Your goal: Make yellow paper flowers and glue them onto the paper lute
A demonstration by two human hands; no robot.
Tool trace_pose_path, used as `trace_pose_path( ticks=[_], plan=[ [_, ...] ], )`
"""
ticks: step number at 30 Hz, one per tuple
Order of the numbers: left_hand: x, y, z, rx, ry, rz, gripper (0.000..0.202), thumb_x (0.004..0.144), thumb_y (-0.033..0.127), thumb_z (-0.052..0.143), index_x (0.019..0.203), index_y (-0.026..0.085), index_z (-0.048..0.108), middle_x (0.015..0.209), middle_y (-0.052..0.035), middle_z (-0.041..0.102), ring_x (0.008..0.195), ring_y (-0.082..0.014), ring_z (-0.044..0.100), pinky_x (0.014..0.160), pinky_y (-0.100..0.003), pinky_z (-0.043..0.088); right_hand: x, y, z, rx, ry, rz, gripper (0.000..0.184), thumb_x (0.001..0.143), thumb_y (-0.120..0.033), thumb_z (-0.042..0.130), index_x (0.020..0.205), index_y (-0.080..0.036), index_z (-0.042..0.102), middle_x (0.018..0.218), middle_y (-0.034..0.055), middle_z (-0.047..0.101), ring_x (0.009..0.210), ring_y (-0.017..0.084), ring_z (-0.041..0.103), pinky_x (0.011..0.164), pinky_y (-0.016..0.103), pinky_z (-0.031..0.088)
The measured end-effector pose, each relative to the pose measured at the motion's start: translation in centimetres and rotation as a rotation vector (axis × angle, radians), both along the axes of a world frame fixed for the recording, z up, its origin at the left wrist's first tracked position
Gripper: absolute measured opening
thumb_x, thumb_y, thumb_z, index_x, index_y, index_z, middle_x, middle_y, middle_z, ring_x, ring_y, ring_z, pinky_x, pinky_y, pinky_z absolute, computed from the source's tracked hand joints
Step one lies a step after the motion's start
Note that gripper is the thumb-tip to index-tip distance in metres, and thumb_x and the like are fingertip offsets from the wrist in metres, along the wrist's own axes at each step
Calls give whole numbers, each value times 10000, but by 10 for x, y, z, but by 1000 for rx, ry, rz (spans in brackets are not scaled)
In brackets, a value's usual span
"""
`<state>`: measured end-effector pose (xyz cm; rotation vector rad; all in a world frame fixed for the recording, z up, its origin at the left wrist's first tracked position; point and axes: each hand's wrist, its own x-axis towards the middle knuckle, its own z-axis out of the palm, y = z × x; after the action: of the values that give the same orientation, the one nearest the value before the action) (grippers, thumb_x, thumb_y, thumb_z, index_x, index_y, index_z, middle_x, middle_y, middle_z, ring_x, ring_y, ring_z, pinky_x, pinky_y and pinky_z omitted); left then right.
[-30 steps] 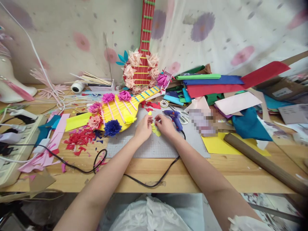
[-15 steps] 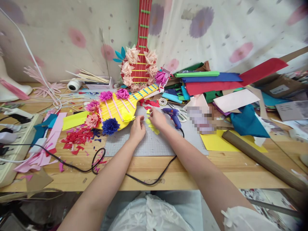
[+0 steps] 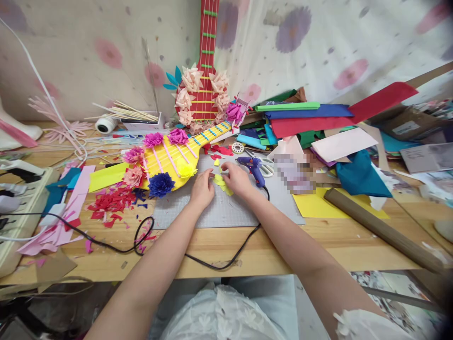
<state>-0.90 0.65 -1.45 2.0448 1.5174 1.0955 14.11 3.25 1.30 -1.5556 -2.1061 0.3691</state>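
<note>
My left hand (image 3: 202,190) rests over the grey cutting mat (image 3: 233,218), fingers loosely curved and apart, with nothing visible in them. Across a small gap, my right hand (image 3: 236,179) has its thumb and forefinger parted beside several small yellow paper pieces (image 3: 219,180). A purple glue gun (image 3: 252,167) lies just right of that hand. Left of my left hand is a yellow guitar-shaped craft (image 3: 161,163) with pink strips, bearing a yellow paper flower (image 3: 186,167), a dark blue paper flower (image 3: 161,184) and several pink ones. The undersides of my fingers are hidden.
A red guitar-shaped craft (image 3: 204,101) stands at the back. Scissors (image 3: 268,167) lie behind the glue gun, whose black cable (image 3: 226,268) loops along the front. Folded coloured paper (image 3: 311,113) is piled right, near a brown roll (image 3: 375,226). Red scraps (image 3: 111,205) and a power strip (image 3: 28,222) lie left.
My right hand has drawn back slightly to the right from the yellow pieces, and its fingers have parted. My left hand stays nearly in place. The view has shifted a little.
</note>
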Motion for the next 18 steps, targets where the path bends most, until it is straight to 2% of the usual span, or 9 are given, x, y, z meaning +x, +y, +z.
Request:
trace_pose_path(
  ticks=[5, 8, 14, 18],
  plan=[
    [1, 1, 0, -8, 87, -18, 547, 704, -1, 455, 1226, 165, 465, 1090, -83, 637, 1124, -229, 501, 995, -405, 395, 2, -1, -4, 137, -15, 18, 382, 727, -96, 483, 1105, -152, 504, 1151, 126, 558, 1063, 237, 514, 895, 381, 415],
    [1, 1, -1, -5, 93, -14, 545, 709, 4, 452, 1230, 161, 462, 1103, -86, 630, 1118, -228, 503, 991, -407, 397, 1, -1, -5, 157, -11, 39, 400, 730, -85, 485, 1127, -130, 502, 1192, 143, 543, 1120, 250, 484, 941, 389, 385],
    [0, 1, -1, 4, 51, 5, 470, 717, 32, 471, 1167, 166, 488, 1020, -76, 648, 1057, -226, 531, 964, -404, 411, -3, 0, -2, -36, -25, 69, 334, 745, -85, 502, 1071, -156, 526, 946, 73, 650, 916, 198, 558, 842, 339, 416],
    [0, 2, -2, -1, 25, 17, 452, 701, 17, 471, 1127, 165, 496, 982, -77, 654, 1035, -230, 538, 943, -399, 416, -6, 0, -3, -54, -11, 53, 328, 733, -67, 494, 1041, -170, 539, 867, 42, 648, 897, 177, 553, 824, 305, 406]
  ],
)
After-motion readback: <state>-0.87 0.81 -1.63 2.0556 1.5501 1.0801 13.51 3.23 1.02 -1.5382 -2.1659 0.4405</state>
